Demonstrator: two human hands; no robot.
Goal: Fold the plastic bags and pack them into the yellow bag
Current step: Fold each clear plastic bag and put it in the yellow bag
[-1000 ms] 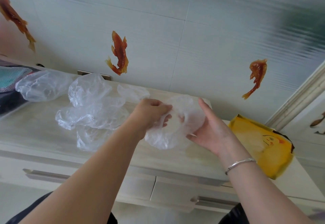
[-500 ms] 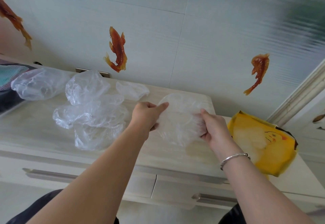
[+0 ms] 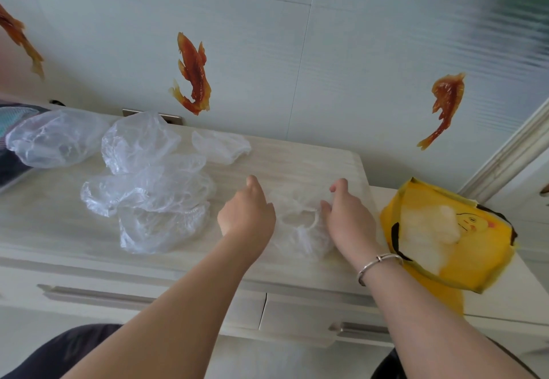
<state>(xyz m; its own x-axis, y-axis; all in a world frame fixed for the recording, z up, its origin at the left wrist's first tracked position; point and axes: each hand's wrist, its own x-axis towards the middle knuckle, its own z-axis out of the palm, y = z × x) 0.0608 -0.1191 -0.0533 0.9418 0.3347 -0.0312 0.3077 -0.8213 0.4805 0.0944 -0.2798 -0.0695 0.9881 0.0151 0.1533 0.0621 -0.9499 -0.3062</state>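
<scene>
Both hands are down on the pale wood-grain cabinet top [image 3: 297, 158] in the middle of the frame, with one clear, crinkled plastic bag with a gathered elastic rim [image 3: 300, 224] lying flat between them. The left hand [image 3: 246, 215] presses on the bag's left edge, knuckles up and thumb stuck out; its fingers curl under, and I cannot tell whether they pinch the film or only hold it down. The right hand [image 3: 349, 218] sits on the right edge, fingers bent onto the rim and thumb raised, pinning it more than gripping it, as far as I can see. The bag looks spread out for its first fold, by my reading. To the left waits a loose heap of the same clear bags [image 3: 148, 197], with another puffed-up one [image 3: 56, 141] at the far left and a small one [image 3: 221, 146] near the wall. At the right edge of the frame, just beside the right wrist with its silver bangle [image 3: 377, 262], the open yellow fabric bag with a cartoon duck face [image 3: 475, 262] hangs partly over the cabinet's edge, something white showing through it. The trouble ahead, I'd say, is springy film: the elastic rim may pull a fold open once a hand lifts, and trapped air could puff it up. That yellow bag could also slide off if nudged during packing.
</scene>
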